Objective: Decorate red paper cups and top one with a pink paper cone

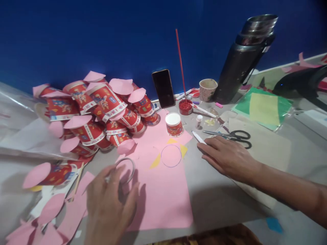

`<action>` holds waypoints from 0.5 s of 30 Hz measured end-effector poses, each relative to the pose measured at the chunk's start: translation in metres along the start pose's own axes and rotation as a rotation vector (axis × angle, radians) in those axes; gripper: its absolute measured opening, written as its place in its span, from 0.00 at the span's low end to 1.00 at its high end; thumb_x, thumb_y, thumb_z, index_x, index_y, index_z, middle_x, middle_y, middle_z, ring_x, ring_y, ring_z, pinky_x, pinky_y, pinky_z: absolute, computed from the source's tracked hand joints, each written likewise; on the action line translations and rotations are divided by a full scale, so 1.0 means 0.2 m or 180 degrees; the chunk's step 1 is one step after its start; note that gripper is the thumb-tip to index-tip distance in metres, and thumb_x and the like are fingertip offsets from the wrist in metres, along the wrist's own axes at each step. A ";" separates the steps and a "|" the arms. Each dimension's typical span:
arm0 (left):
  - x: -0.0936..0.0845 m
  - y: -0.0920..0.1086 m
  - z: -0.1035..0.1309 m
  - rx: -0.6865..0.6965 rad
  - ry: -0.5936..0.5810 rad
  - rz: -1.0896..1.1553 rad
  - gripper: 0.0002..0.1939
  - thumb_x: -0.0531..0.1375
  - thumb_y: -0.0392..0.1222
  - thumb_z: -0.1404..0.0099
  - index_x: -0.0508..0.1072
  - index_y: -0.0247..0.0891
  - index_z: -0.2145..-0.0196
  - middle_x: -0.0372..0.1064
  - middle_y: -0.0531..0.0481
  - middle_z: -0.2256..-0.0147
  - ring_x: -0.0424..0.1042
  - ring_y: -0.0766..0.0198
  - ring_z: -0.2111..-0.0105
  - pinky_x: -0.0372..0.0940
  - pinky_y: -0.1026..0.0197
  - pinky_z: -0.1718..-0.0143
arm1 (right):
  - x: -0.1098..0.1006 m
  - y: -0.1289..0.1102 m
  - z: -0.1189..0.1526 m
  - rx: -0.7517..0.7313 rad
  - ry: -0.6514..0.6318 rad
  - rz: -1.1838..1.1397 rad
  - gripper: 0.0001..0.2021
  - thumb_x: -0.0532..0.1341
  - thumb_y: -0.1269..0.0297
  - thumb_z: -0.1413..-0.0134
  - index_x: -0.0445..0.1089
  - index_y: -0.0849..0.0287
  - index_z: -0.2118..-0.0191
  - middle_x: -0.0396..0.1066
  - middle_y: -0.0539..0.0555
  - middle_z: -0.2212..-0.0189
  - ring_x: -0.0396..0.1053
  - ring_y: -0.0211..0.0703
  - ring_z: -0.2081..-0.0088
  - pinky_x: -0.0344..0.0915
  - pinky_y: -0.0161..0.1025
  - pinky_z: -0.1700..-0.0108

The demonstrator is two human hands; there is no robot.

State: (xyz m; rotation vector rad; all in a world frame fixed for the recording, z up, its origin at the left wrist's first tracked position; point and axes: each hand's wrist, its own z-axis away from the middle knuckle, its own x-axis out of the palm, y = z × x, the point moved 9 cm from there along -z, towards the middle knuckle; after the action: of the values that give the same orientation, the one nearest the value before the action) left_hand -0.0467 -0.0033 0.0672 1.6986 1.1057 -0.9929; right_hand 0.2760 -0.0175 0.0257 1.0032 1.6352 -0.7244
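My left hand (109, 197) grips a grey ring (131, 170), perhaps a tape roll, over the left side of a pink paper sheet (163, 194). A thin circle outline is drawn on that sheet, with yellow paper scraps (155, 161) around it. To the right of the sheet, my right hand (227, 156) is low over the table, fingers closed on a white marker pen (198, 137) whose tip points away to the left. Black-handled scissors (238, 135) lie just beyond that hand. A small red paper cup (174, 125) stands upside down near the sheet's far end.
Red paper cups with pink paper discs (102, 102) are heaped at the left. Against the blue wall lean a phone (163, 88) and a dark flask (237, 64). A patterned cup (208, 90), a glue bottle (199, 120) and green sheets (263, 105) are behind.
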 end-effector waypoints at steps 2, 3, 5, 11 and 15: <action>0.09 -0.01 0.09 -0.0626 -0.0717 0.1015 0.22 0.63 0.58 0.36 0.79 0.41 0.52 0.74 0.36 0.47 0.75 0.40 0.48 0.71 0.40 0.44 | -0.02 -0.01 0.02 0.0172 0.0090 -0.0080 0.15 0.59 0.63 0.29 0.72 0.61 0.42 0.75 0.66 0.48 0.73 0.60 0.50 0.70 0.52 0.52; 0.13 -0.01 0.14 -0.1068 -0.1051 0.1489 0.23 0.65 0.59 0.38 0.79 0.43 0.52 0.75 0.40 0.47 0.77 0.43 0.51 0.72 0.43 0.46 | -0.03 -0.01 0.05 0.0306 0.0161 -0.0267 0.16 0.60 0.62 0.30 0.72 0.61 0.41 0.75 0.68 0.46 0.73 0.62 0.48 0.70 0.54 0.49; 0.16 -0.01 0.24 -0.1840 -0.1336 0.2358 0.28 0.68 0.62 0.42 0.79 0.45 0.48 0.76 0.41 0.44 0.77 0.44 0.49 0.72 0.44 0.44 | -0.03 -0.03 0.10 0.0642 0.0181 -0.1144 0.18 0.61 0.58 0.31 0.72 0.60 0.41 0.75 0.67 0.45 0.74 0.63 0.47 0.71 0.56 0.47; 0.14 -0.01 0.33 -0.2755 -0.1303 0.3441 0.36 0.75 0.62 0.49 0.80 0.44 0.46 0.75 0.40 0.39 0.71 0.38 0.38 0.61 0.38 0.31 | 0.22 -0.31 0.21 0.2341 -0.1758 -0.4984 0.27 0.64 0.51 0.38 0.69 0.60 0.38 0.79 0.62 0.48 0.79 0.46 0.62 0.76 0.41 0.61; 0.18 0.02 0.34 -0.2707 -0.1358 0.3578 0.37 0.76 0.62 0.50 0.80 0.44 0.46 0.74 0.39 0.39 0.68 0.35 0.35 0.59 0.36 0.30 | 0.25 -0.39 0.12 0.2986 -0.1862 -0.5699 0.35 0.69 0.50 0.46 0.68 0.67 0.38 0.82 0.60 0.62 0.76 0.42 0.71 0.73 0.37 0.69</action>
State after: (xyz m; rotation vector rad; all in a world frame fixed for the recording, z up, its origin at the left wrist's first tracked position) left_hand -0.0444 -0.0584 0.0136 1.0195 0.1052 -0.0748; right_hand 0.2120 -0.0627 -0.0302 -0.5170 1.2427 -2.7571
